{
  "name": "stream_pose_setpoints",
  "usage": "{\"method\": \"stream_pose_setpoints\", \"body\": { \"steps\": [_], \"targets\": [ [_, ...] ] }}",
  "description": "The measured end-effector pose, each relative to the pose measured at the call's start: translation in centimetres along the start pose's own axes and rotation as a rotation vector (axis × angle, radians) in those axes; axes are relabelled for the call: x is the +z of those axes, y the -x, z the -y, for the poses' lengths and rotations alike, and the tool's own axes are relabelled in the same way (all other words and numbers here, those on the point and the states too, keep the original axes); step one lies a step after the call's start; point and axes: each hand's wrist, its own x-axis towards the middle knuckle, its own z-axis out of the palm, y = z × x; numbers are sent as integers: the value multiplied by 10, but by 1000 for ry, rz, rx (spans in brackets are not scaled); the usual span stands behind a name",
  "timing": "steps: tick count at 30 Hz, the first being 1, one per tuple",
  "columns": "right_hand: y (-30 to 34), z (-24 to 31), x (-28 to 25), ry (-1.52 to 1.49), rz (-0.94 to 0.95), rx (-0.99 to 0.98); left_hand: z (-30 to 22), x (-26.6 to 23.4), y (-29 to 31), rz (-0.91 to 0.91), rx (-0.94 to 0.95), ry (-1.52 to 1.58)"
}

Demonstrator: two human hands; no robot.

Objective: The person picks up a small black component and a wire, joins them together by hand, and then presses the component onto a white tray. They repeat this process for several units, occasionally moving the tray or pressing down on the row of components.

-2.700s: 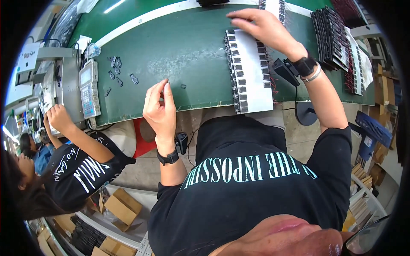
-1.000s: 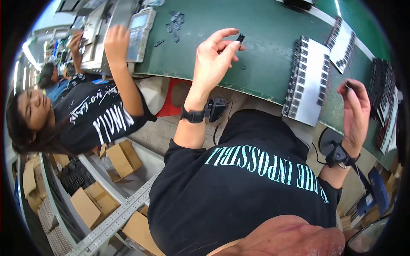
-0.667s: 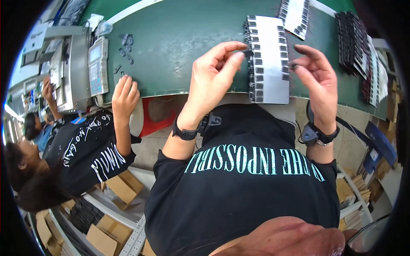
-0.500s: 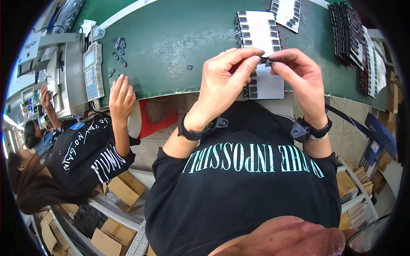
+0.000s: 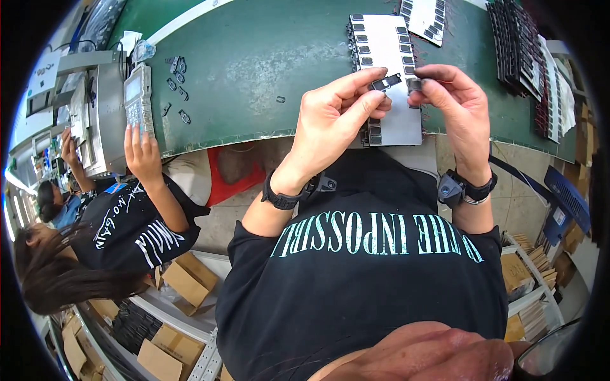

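Note:
Over the near half of a white board [image 5: 387, 44], both my hands are raised above the green table. My left hand [image 5: 340, 111] pinches a small black oblong part [image 5: 386, 82] with a pale spot, between thumb and index finger. Close to its right, my right hand [image 5: 454, 105] has thumb and forefinger closed on a small dark grey rectangular piece [image 5: 414, 84]. The two pieces are apart. Rows of small black rectangular parts [image 5: 363, 49] line both long sides of the board; my hands hide some of them.
A second white board [image 5: 424, 19] with similar parts lies at the far right, near stacked black strips [image 5: 516, 54]. Loose black parts [image 5: 180, 77] are scattered at left. A co-worker's hand [image 5: 143, 155] is by a grey keypad device [image 5: 138, 105].
My hands have drawn slightly apart, showing two separate pieces where they met before. At left, the co-worker's hand has moved to the keypad device, and another loose part lies on the table.

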Motion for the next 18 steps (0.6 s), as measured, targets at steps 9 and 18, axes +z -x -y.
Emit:
{"method": "stream_pose_setpoints", "body": {
  "steps": [9,18],
  "targets": [
    [18,3,-22,-336,64,141,-7,5,5,21,32,1],
    [29,-1,-43,-313,89,178,-11,15,7,18,-4,-16]
  ]
}}
